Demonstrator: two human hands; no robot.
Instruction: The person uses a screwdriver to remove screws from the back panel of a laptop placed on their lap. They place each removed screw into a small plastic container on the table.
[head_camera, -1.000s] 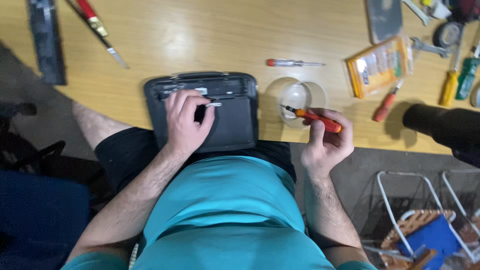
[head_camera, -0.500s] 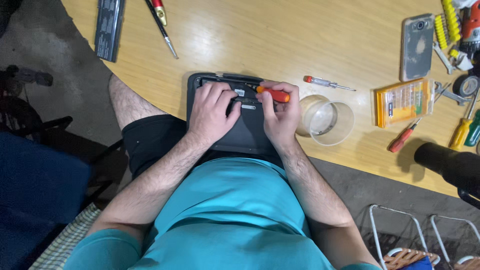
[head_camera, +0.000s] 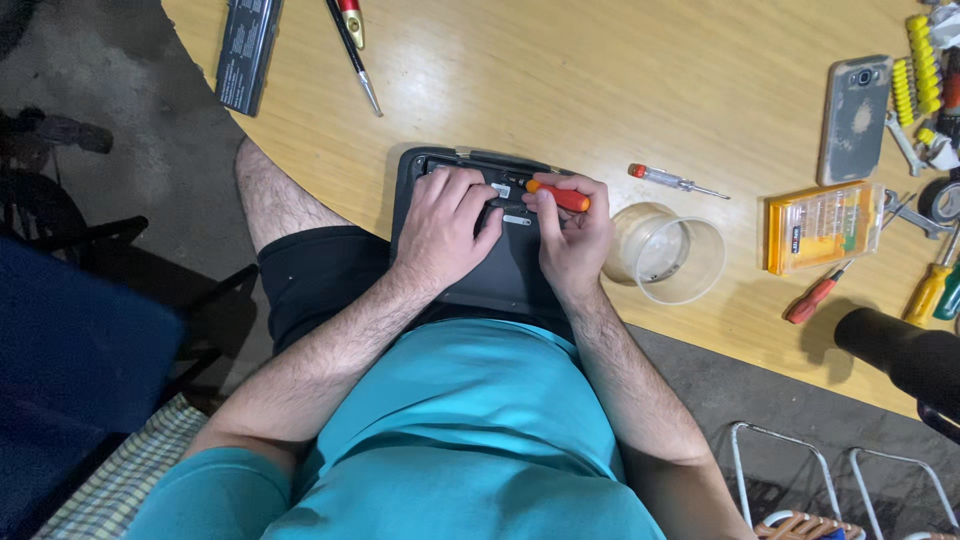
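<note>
A dark grey laptop-like device (head_camera: 505, 275) lies bottom side up, half on my lap and half on the wooden table's edge. My left hand (head_camera: 445, 225) rests flat on it, fingers spread over its upper part. My right hand (head_camera: 570, 235) grips a small screwdriver with an orange handle (head_camera: 558, 196), its tip pointing left into the device near my left fingertips. A clear plastic cup (head_camera: 668, 255) lies just right of my right hand.
On the wooden table (head_camera: 600, 90): a red-tipped screwdriver (head_camera: 676, 181), an orange bit case (head_camera: 822, 226), a phone face down (head_camera: 853, 120), several yellow and red tools at right, a black battery pack (head_camera: 248, 55), a long probe (head_camera: 354, 50). A wire rack (head_camera: 800, 480) stands bottom right.
My right hand has carried the orange screwdriver from over the clear cup to the device beside my left hand. The view has shifted left across the table.
</note>
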